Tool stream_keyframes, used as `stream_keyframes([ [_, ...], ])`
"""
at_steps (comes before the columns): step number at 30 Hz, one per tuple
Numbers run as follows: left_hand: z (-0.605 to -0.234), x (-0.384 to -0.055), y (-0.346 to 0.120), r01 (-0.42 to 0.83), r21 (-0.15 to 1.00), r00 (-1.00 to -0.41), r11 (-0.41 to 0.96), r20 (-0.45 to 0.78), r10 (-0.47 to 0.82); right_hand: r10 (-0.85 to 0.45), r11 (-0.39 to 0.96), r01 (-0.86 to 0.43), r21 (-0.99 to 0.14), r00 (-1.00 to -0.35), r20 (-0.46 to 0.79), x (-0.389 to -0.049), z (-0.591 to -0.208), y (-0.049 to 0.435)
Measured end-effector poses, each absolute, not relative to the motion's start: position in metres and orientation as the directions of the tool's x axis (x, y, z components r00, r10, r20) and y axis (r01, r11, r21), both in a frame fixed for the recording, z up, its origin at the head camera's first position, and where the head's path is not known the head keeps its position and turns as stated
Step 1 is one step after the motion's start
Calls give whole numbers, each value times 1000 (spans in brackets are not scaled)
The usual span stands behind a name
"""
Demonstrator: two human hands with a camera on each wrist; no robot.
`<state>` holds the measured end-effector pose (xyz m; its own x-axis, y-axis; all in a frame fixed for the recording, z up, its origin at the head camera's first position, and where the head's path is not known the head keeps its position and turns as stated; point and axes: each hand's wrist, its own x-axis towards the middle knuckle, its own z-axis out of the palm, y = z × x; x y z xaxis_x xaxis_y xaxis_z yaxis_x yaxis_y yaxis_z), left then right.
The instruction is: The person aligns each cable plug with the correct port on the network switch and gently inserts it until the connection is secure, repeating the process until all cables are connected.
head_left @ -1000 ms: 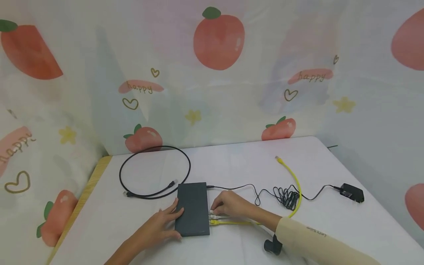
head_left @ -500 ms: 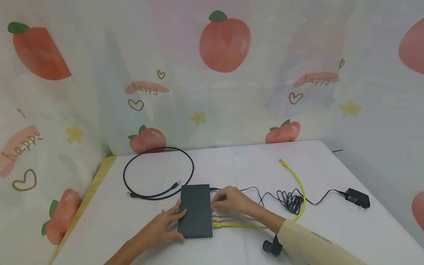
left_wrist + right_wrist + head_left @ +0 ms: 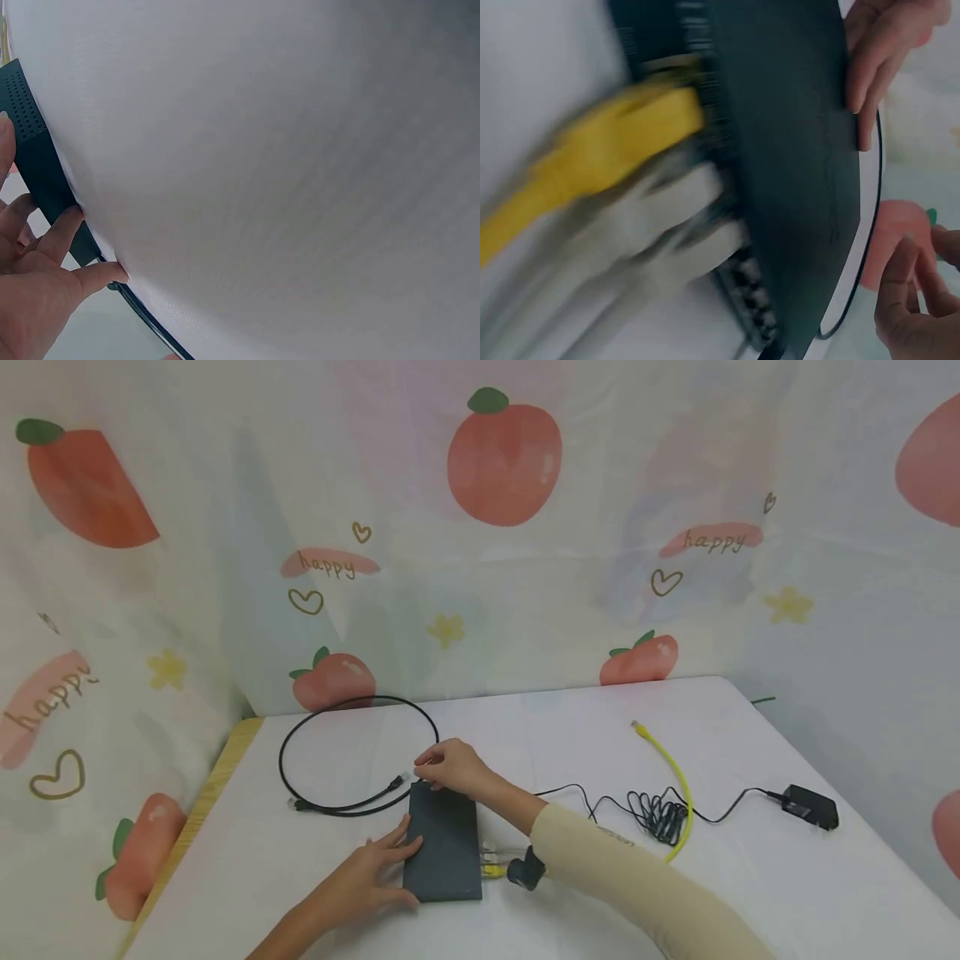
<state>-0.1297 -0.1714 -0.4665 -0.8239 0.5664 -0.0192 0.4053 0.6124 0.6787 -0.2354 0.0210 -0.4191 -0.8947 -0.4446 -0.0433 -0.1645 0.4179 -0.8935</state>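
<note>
A dark network switch (image 3: 444, 852) lies flat on the white-covered table. My left hand (image 3: 369, 868) rests along its left side, fingers spread and touching the edge and top. In the left wrist view, those fingers press the side of the casing (image 3: 45, 172). Above the switch's far edge hovers my right hand (image 3: 459, 770), nothing between its loosely bent fingers. Just left of it lies a looped black Ethernet cable (image 3: 282, 756), one plug (image 3: 396, 783) close to the fingertips. A yellow Ethernet cable (image 3: 600, 146) and two whitish ones (image 3: 667, 199) sit in the switch's ports.
A thin black power cord, bundled (image 3: 666, 817) at the right, runs to a power adapter (image 3: 808, 807). The yellow cable's free end (image 3: 641, 731) points to the back. A fruit-printed curtain (image 3: 510, 585) stands behind the table.
My right hand has left the port side of the switch and moved up and left, over its far edge beside the black cable. The left hand keeps its place on the switch.
</note>
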Motion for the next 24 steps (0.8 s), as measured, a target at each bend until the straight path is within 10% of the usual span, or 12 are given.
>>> stream_keyframes([
  [9,-470,-129,-172,403,693,-827,598,-5,562,-427,767,-382,-515,-903,34,-247,-415,-35],
  [24,-474,-131,-173,390,703,-833,595,-6,554,-302,949,-288,-131,-948,-99,-256,-435,-62],
])
